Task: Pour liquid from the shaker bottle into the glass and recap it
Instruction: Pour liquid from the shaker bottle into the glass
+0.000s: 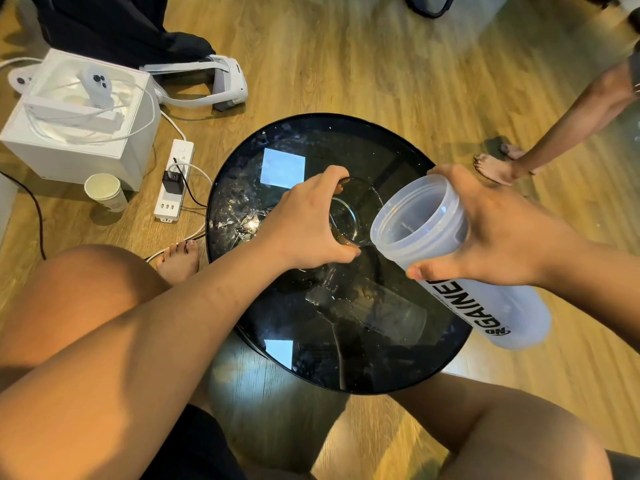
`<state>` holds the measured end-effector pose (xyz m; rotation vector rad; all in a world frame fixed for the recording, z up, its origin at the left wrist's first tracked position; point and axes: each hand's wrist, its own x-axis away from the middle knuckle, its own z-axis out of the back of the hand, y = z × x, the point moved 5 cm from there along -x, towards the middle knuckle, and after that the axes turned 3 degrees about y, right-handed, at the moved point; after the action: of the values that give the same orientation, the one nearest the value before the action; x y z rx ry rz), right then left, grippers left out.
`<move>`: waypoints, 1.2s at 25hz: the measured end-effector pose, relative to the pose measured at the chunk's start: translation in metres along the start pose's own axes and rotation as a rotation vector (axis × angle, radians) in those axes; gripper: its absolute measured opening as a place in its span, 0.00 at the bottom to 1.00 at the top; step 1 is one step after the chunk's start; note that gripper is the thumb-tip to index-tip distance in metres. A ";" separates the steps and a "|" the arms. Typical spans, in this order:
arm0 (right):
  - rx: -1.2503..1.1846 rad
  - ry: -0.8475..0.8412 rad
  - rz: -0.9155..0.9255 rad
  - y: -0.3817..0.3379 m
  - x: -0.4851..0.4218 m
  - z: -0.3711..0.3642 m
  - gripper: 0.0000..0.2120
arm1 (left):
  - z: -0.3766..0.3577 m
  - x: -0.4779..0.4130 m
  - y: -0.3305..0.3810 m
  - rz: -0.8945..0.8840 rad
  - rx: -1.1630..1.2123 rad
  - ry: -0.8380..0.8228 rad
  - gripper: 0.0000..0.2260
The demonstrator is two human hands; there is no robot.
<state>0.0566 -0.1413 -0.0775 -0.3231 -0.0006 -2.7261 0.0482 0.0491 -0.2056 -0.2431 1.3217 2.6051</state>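
Shaker bottle (424, 220) sits tipped in my right hand (502, 237), fingers curled round it, its uncapped mouth beside the glass (346, 221) my left hand (304, 223) grips over the worktop (242, 188). I'm pouring; next comes a steady tilt, then recapping, though I can't see the cap.

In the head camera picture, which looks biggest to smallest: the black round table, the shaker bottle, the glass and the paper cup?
1. black round table
2. shaker bottle
3. glass and paper cup: about alike, and the left hand hides part of the glass, so unranked.
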 end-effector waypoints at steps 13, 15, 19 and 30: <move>0.058 -0.011 0.017 -0.003 -0.003 0.003 0.53 | -0.001 0.000 -0.001 0.005 -0.021 -0.005 0.42; 0.054 -0.017 0.011 -0.002 -0.004 0.002 0.53 | -0.001 0.000 -0.001 0.008 -0.019 -0.007 0.42; 0.054 -0.017 0.018 -0.003 -0.004 0.003 0.54 | -0.002 0.000 -0.002 0.006 -0.027 -0.010 0.42; 0.070 -0.028 0.014 -0.001 -0.006 0.002 0.53 | -0.003 0.000 -0.004 0.013 -0.015 -0.013 0.41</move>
<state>0.0618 -0.1375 -0.0768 -0.3400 -0.1008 -2.7002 0.0492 0.0495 -0.2104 -0.2199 1.3044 2.6233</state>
